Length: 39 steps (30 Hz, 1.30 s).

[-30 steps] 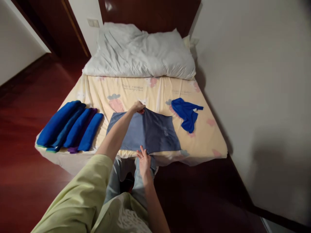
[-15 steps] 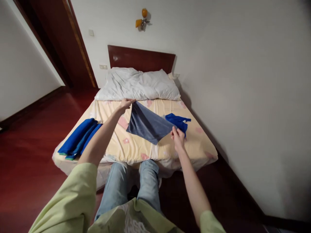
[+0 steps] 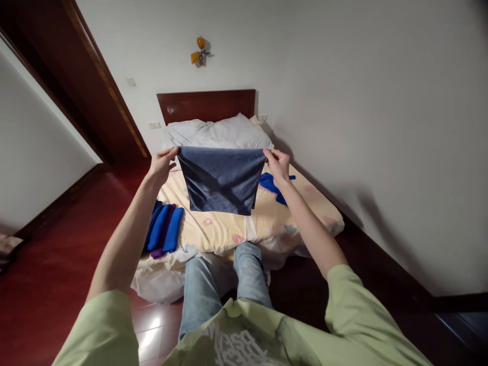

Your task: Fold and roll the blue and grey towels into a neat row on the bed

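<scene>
A dark grey-blue towel [image 3: 223, 178] hangs stretched between my hands above the bed, its top edge pulled straight and its lower part drooping with a few creases. My left hand [image 3: 163, 163] pinches the upper left corner. At the upper right corner, my right hand [image 3: 277, 161] grips the cloth between thumb and fingers. Partly behind my right wrist, a crumpled bright blue cloth [image 3: 271, 183] lies on the bed. Several folded blue and purple cloths [image 3: 173, 229] lie side by side near the bed's front left, partly hidden by my left forearm.
The bed [image 3: 213, 231] has a cream sheet with pink patches. White pillows [image 3: 224, 133] rest against the dark wooden headboard [image 3: 209, 104]. A wall stands close along the right, and a dark door [image 3: 72, 76] is at the left.
The towel was slanted with its right corner low; now it is raised and spread level. Both my hands have moved up and apart, and the view has shifted.
</scene>
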Each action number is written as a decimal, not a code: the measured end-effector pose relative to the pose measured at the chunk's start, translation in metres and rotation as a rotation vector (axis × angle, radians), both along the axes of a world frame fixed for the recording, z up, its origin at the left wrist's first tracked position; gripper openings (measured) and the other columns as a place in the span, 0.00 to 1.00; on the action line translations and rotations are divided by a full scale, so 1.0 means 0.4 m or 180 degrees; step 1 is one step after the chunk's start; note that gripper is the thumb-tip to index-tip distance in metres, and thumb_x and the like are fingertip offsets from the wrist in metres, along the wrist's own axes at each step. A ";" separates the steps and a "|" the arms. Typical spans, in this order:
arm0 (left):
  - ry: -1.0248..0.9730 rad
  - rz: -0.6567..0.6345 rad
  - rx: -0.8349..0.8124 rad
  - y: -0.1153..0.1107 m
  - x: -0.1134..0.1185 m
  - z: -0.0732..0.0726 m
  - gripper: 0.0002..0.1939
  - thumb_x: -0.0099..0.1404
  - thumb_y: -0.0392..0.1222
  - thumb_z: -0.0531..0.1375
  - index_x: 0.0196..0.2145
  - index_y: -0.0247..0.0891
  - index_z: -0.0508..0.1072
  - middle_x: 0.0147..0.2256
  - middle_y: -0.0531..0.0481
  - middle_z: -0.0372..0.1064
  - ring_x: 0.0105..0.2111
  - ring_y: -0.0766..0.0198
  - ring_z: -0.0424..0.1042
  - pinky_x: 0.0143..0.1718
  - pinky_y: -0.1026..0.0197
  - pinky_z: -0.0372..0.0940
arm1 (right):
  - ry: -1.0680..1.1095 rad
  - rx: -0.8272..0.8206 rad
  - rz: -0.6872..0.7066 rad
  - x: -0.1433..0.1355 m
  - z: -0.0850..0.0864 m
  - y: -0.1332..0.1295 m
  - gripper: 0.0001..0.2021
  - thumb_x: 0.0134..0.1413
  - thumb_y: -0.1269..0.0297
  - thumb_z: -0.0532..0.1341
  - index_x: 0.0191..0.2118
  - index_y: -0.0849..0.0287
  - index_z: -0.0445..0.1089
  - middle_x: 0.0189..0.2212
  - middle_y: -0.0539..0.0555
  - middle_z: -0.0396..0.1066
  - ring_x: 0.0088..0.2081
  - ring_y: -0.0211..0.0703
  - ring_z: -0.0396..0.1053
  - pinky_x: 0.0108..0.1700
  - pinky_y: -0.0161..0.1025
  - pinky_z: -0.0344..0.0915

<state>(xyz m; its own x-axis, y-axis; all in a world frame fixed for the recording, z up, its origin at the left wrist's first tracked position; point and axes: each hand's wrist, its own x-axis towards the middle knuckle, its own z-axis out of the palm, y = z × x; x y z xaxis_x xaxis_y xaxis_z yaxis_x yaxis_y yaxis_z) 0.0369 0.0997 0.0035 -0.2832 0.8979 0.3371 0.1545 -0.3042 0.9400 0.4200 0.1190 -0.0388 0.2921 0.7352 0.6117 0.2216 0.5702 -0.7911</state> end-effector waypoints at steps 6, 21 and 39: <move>-0.0009 0.0112 -0.0026 -0.075 -0.049 -0.007 0.26 0.47 0.60 0.72 0.36 0.37 0.80 0.31 0.48 0.71 0.35 0.61 0.68 0.40 0.57 0.65 | 0.0090 0.0079 0.0207 -0.043 0.028 -0.019 0.25 0.57 0.42 0.64 0.22 0.57 0.60 0.19 0.44 0.53 0.26 0.35 0.57 0.27 0.32 0.57; 0.0371 0.0176 0.0212 -0.267 -0.061 -0.078 0.17 0.48 0.52 0.72 0.30 0.35 0.82 0.32 0.44 0.77 0.30 0.62 0.71 0.26 0.63 0.64 | -0.0214 -0.0720 0.1044 0.049 -0.029 -0.151 0.24 0.41 0.42 0.75 0.24 0.61 0.74 0.23 0.48 0.67 0.25 0.34 0.64 0.25 0.31 0.61; -0.0537 -0.0303 -0.1207 -0.153 -0.002 -0.350 0.24 0.40 0.43 0.79 0.25 0.36 0.67 0.25 0.48 0.74 0.30 0.59 0.78 0.35 0.57 0.76 | 0.0476 -0.2265 0.0929 0.064 -0.240 -0.065 0.25 0.29 0.58 0.83 0.30 0.60 0.69 0.23 0.50 0.74 0.24 0.38 0.75 0.24 0.28 0.71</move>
